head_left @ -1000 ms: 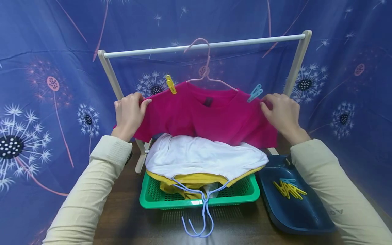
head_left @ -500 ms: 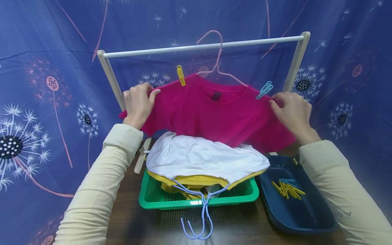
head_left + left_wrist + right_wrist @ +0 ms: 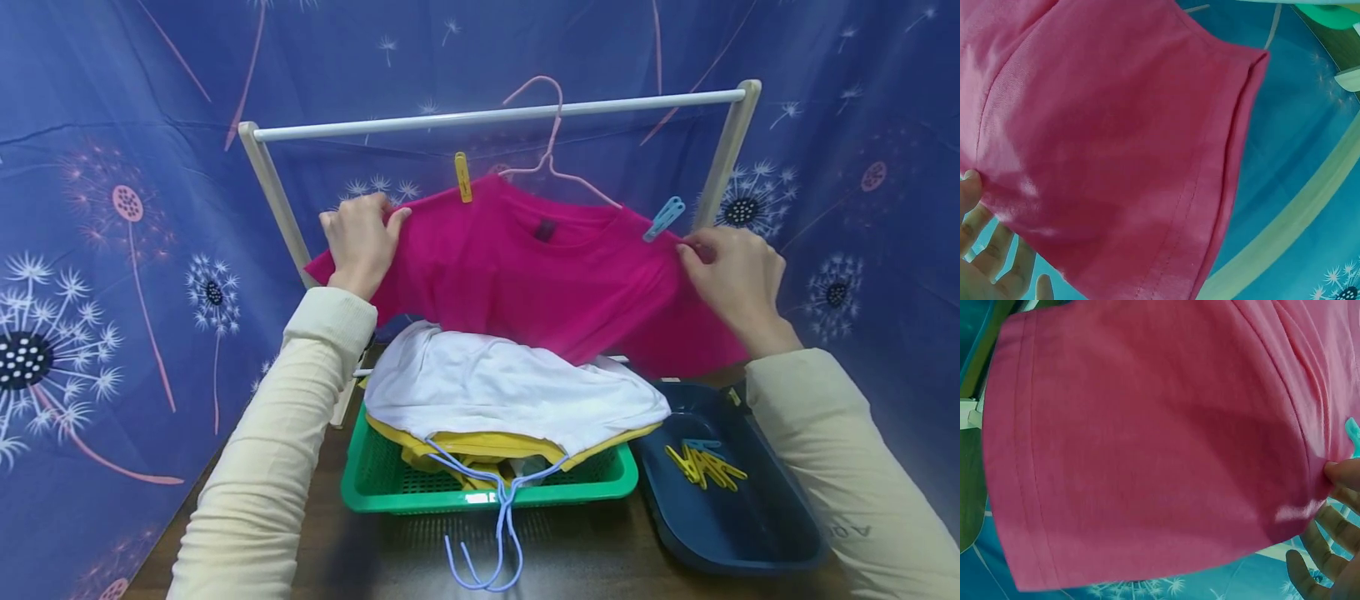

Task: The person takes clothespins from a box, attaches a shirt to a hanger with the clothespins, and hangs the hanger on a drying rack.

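Between the two hands a magenta T-shirt [image 3: 517,267] is spread out on a pink hanger [image 3: 553,142]. My left hand [image 3: 363,242] pinches its shoulder on the left, and my right hand [image 3: 738,275] pinches the opposite shoulder. A yellow clothespin [image 3: 463,177] stands on the left shoulder line, a light blue clothespin [image 3: 664,219] on the right one. The hanger's hook overlaps the white rod [image 3: 420,123] in the head view. In the left wrist view the thumb [image 3: 970,190] presses the cloth by the sleeve seam; the right wrist view shows the same grip.
Below the shirt, a green basket [image 3: 495,495] bears a white garment [image 3: 510,379] and yellow clothing with blue hangers [image 3: 502,500] sticking out in front. To its right, a dark blue tray [image 3: 742,525] holds several yellow clothespins [image 3: 705,467] and a blue one. A wooden post [image 3: 727,158] supports the rod.
Both hands have shifted right with the T-shirt and its hanger. The left hand has risen a little, and the hook has gone from just around the rod's height to higher above it.
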### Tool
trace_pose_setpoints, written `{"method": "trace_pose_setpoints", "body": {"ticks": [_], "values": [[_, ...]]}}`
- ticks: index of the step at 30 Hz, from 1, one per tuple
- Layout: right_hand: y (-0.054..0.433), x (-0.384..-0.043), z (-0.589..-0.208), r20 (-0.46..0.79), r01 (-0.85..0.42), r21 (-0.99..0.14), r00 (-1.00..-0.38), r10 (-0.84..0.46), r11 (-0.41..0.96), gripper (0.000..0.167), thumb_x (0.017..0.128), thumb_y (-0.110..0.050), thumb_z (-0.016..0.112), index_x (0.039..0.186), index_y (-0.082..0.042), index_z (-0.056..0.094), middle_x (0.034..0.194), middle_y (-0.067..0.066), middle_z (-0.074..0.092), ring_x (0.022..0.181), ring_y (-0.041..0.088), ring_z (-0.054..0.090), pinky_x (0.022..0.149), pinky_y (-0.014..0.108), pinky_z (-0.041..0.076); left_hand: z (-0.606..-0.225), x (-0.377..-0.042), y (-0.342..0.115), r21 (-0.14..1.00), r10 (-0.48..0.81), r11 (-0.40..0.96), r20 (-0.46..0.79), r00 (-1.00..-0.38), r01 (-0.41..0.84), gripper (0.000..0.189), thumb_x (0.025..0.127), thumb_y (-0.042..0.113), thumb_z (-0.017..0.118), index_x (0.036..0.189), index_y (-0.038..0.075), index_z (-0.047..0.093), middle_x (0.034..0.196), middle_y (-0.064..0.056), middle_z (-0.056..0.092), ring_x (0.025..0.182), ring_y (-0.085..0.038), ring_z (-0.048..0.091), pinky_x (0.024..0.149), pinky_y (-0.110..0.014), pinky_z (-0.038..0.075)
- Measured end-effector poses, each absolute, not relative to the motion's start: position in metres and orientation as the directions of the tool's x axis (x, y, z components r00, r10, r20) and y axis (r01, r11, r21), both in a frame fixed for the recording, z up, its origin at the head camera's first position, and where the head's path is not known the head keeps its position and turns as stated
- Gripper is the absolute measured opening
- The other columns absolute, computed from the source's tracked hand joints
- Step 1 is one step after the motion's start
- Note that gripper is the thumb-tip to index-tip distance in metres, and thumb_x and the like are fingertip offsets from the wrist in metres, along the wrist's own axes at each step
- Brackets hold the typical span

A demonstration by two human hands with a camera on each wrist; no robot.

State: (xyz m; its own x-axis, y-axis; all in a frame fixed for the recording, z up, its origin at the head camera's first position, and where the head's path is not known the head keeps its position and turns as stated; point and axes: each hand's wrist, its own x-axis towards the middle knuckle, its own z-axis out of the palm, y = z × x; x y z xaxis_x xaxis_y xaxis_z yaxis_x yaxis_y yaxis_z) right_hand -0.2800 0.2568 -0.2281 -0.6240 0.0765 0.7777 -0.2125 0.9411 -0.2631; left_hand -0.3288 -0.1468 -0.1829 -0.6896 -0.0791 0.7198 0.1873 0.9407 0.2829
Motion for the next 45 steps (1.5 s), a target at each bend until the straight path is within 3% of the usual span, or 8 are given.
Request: {"method": "trace_pose_setpoints", "body": {"ticks": [6,20,28,32,38,45], "values": [[0.266,-0.278,-0.228,0.798,-0.196,-0.278,-0.593,0.112,0.94,0.026,0.086,-0.026,0.057,0.096,-0.007,0.071,0.082,0.02,0.066,0.074,0.036,0.054,0.05,0.042,0.032,-0.18,-0.332,-0.134,0.248,-0.063,0.953,0.724,-0.687,0.174,0.029,0.087,0.038,0.057,0.088,0.012,0.07,0.083,-0.01,0.069,0.082,-0.03,0.062,0.082,-0.048,0.035],[0.273,-0.28,-0.23,0.806,-0.201,-0.261,-0.583,0.099,0.944,0.026,0.086,-0.026,0.058,0.093,-0.005,0.07,0.082,0.02,0.066,0.073,0.037,0.054,0.05,0.044,0.034,-0.18,-0.335,-0.127,0.265,-0.079,0.949,0.719,-0.691,0.168,0.026,0.087,0.037,0.059,0.085,0.014,0.07,0.082,-0.009,0.07,0.082,-0.031,0.062,0.079,-0.047,0.034],[0.268,-0.283,-0.23,0.779,-0.205,-0.277,-0.619,0.095,0.939,0.027,0.086,-0.026,0.058,0.098,-0.005,0.07,0.083,0.022,0.066,0.075,0.036,0.052,0.053,0.043,0.034,-0.182,-0.336,-0.13,0.308,-0.112,0.94,0.683,-0.722,0.146,0.027,0.087,0.037,0.058,0.092,0.013,0.07,0.086,-0.008,0.07,0.085,-0.029,0.062,0.086,-0.048,0.032],[0.265,-0.283,-0.23,0.773,-0.211,-0.278,-0.629,0.088,0.937,0.026,0.087,-0.026,0.057,0.098,-0.006,0.07,0.09,0.021,0.067,0.08,0.037,0.053,0.058,0.048,0.038,-0.187,-0.338,-0.134,0.319,-0.122,0.938,0.667,-0.735,0.134,0.028,0.088,0.037,0.057,0.093,0.012,0.069,0.089,-0.009,0.07,0.087,-0.03,0.062,0.088,-0.049,0.032],[0.259,-0.282,-0.234,0.781,-0.228,-0.222,-0.624,0.033,0.948,0.024,0.087,-0.02,0.058,0.098,-0.002,0.07,0.089,0.023,0.066,0.079,0.039,0.053,0.065,0.051,0.039,-0.197,-0.343,-0.142,0.345,-0.09,0.929,0.564,-0.821,0.136,0.028,0.091,0.031,0.054,0.105,0.01,0.065,0.104,-0.012,0.066,0.101,-0.032,0.059,0.092,-0.052,0.028],[0.257,-0.286,-0.237,0.794,-0.264,-0.192,-0.608,-0.009,0.945,0.021,0.086,-0.013,0.06,0.101,-0.001,0.069,0.091,0.025,0.064,0.085,0.04,0.053,0.073,0.051,0.035,-0.203,-0.348,-0.151,0.271,0.07,0.946,0.364,-0.929,0.177,0.049,0.09,0.025,0.053,0.135,0.008,0.04,0.134,-0.017,0.045,0.124,-0.035,0.042,0.099,-0.064,0.019]]}}
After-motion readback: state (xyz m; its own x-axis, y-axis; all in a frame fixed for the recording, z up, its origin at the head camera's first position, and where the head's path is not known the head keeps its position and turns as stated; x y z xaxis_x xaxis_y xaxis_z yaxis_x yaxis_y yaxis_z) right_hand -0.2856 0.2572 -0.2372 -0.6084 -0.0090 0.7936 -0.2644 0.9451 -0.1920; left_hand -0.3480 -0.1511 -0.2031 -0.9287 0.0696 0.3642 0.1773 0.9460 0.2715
